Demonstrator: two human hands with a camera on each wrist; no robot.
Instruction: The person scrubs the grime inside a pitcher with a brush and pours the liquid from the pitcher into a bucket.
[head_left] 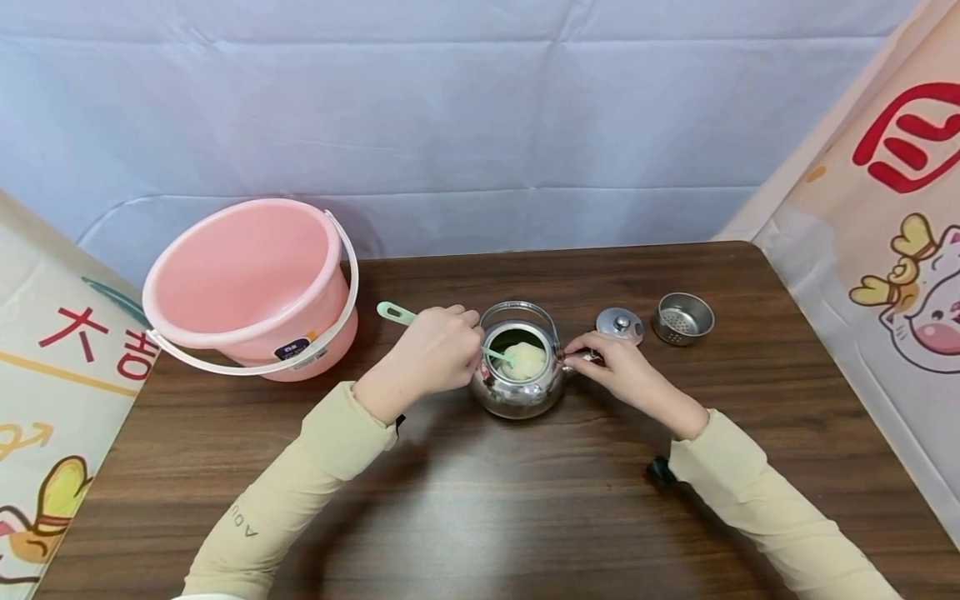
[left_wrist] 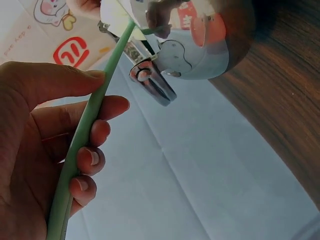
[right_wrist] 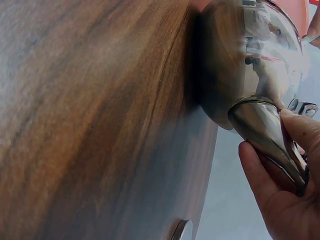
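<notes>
A shiny steel kettle [head_left: 517, 404] stands lidless on the table, its hoop handle [head_left: 517, 307] raised. My left hand [head_left: 442, 346] grips a pale green cleaning brush [head_left: 396, 313], thumb on one side of the stick [left_wrist: 75, 155] and fingers curled round the other. The stick slants through the kettle's mouth, where a puffy off-white head [head_left: 528, 361] shows at its end. On the opposite side, my right hand [head_left: 618, 367] holds the kettle's spout [right_wrist: 262, 127] between thumb and fingers.
Behind the right hand lies the steel lid [head_left: 620, 322], with a perforated steel strainer cup [head_left: 683, 319] beside it. A large pink bucket [head_left: 240, 267] with a white handle stands at the back left. A pale cloth [head_left: 480, 125] hangs beyond the table's back edge.
</notes>
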